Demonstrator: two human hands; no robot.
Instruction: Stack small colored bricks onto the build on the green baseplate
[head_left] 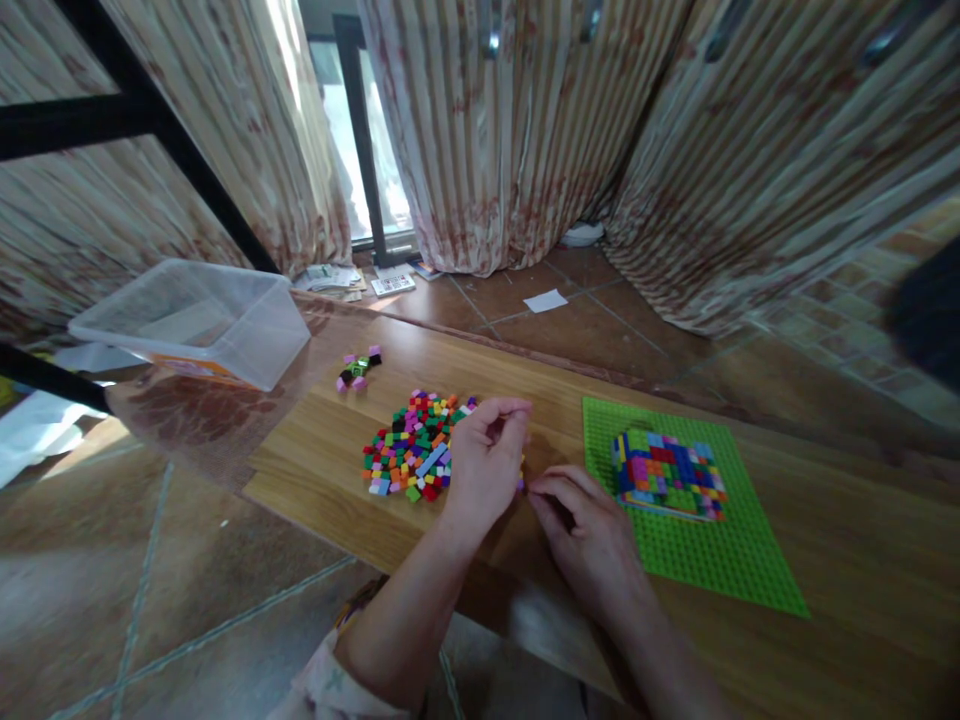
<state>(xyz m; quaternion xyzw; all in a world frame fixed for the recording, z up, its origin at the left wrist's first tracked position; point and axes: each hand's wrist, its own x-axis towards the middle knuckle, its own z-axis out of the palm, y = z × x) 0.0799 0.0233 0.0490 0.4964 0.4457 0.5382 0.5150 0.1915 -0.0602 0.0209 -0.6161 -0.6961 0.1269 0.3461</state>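
Note:
My left hand (487, 458) is over the right side of a pile of small multicoloured toy bricks (409, 445), thumb and fingers pinched together. Whatever it may hold is too small or hidden to make out. Beside it, low over the wooden tabletop, my right hand (589, 535) has its fingers curled with the thumb and fingertips close together; any piece in them cannot be made out. To the right lies a green studded baseplate (731, 565). A multicoloured block built of bricks (667, 478) stands on it, just beyond my right hand.
A small cluster of pink, black and green bricks (359, 367) lies at the table's far left. Past it stands a clear plastic bin (262, 335). Papers (330, 280) and a white sheet (545, 300) lie on the tiled floor before striped curtains (517, 140).

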